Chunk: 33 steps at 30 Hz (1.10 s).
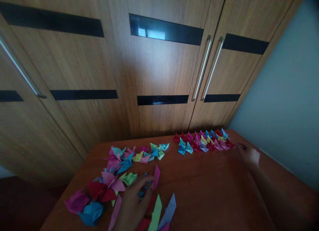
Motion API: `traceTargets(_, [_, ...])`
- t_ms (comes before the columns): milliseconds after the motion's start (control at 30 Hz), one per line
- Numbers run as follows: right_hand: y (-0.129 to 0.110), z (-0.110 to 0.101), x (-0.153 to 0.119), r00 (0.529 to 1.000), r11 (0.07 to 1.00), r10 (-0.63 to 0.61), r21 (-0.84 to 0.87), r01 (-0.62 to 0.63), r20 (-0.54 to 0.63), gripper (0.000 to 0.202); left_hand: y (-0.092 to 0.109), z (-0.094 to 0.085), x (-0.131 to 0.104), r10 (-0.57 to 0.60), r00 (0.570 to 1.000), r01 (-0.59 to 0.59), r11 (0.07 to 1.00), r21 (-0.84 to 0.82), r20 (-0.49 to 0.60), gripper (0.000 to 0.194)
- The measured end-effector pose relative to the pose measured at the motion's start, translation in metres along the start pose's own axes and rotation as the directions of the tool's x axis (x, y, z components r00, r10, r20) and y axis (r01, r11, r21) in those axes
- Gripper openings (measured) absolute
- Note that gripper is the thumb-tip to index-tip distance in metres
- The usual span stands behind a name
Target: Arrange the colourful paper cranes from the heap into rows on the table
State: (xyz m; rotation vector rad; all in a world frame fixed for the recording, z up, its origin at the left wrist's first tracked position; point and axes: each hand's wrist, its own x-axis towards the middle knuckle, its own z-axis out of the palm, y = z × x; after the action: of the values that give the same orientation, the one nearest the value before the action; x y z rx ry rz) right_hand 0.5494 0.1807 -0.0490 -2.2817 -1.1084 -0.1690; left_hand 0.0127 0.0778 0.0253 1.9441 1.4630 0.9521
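Note:
Low in the middle, my left hand (134, 201) curls its thumb and fingers around a blue folded paper piece (141, 193), which they partly cover. A magenta folded strip (156, 177) stands out just beyond its fingertips. Beneath and beside this hand lie a green strip (156, 212) and a lavender strip (168, 212). Over at the right, my right hand (248, 154) has its fingers drawn together, close to a red folded paper piece (229, 143) at the end of several rows of small pointed paper pieces (203, 141). What those fingers hold, if anything, cannot be made out.
Loose folded papers, among them a pink one (112, 181), a red one (101, 191) and a blue one (91, 212), crowd the left of the brown table (204, 187). Wooden cabinet doors (161, 68) rise behind it. A pale wall (286, 118) borders the right.

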Motion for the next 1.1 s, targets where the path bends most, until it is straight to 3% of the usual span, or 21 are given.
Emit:
traceTargets(67, [-0.021, -0.007, -0.010, 0.998, 0.996, -0.013, 0.090, 0.018, -0.059, 0.044, -0.001, 0.001, 0.000, -0.015, 1.000, 0.015, 1.000, 0.017, 0.018, 0.020])
traceTargets(133, [-0.052, -0.014, -0.029, 0.994, 0.956, -0.041, 0.286, 0.068, -0.097, 0.045, -0.002, 0.002, -0.001, -0.016, 1.000, 0.015, 0.999, 0.033, 0.021, 0.021])
traceTargets(267, [-0.131, -0.019, -0.095, 0.967, 0.762, -0.234, 0.636, 0.118, 0.101, 0.042, -0.005, 0.004, -0.001, 0.009, 1.000, -0.011, 0.996, 0.088, 0.024, 0.022])
traceTargets(367, [-0.185, -0.008, -0.155, 0.856, 0.641, -0.406, 0.768, 0.016, 0.321, 0.036, -0.009, 0.004, 0.000, 0.036, 0.999, -0.039, 0.991, 0.132, 0.026, 0.024])
traceTargets(467, [-0.216, 0.009, -0.204, 0.726, 0.642, -0.511, 0.766, -0.033, 0.460, 0.029, -0.015, 0.004, 0.002, 0.067, 0.998, -0.067, 0.984, 0.164, 0.005, 0.024])
traceTargets(567, [-0.224, 0.017, -0.230, 0.684, 0.667, -0.593, 0.736, 0.122, 0.425, 0.024, -0.021, 0.003, 0.006, 0.088, 0.996, -0.083, 0.972, 0.218, -0.013, 0.025])
traceTargets(667, [-0.220, 0.015, -0.236, 0.674, 0.651, -0.641, 0.726, 0.223, 0.368, 0.023, -0.020, 0.004, 0.018, 0.133, 0.991, -0.115, 0.944, 0.309, -0.035, 0.028])
traceTargets(767, [-0.217, 0.011, -0.234, 0.686, 0.630, -0.639, 0.749, 0.207, 0.348, 0.023, -0.010, 0.012, 0.041, 0.170, 0.985, -0.137, 0.883, 0.449, -0.034, 0.037])
traceTargets(867, [-0.218, 0.011, -0.233, 0.686, 0.615, -0.642, 0.764, 0.193, 0.343, 0.022, 0.002, 0.027, 0.074, 0.122, 0.991, -0.124, 0.773, 0.622, 0.047, 0.051])
traceTargets(1000, [-0.219, 0.011, -0.233, 0.683, 0.606, -0.644, 0.775, 0.181, 0.344, 0.023, 0.008, 0.051, 0.114, 0.092, 0.991, -0.130, 0.743, 0.656, 0.092, 0.064])
traceTargets(1100, [-0.218, 0.010, -0.233, 0.681, 0.593, -0.654, 0.783, 0.189, 0.330, 0.023, 0.003, 0.062, 0.127, 0.052, 0.991, -0.121, 0.727, 0.676, 0.121, 0.061])
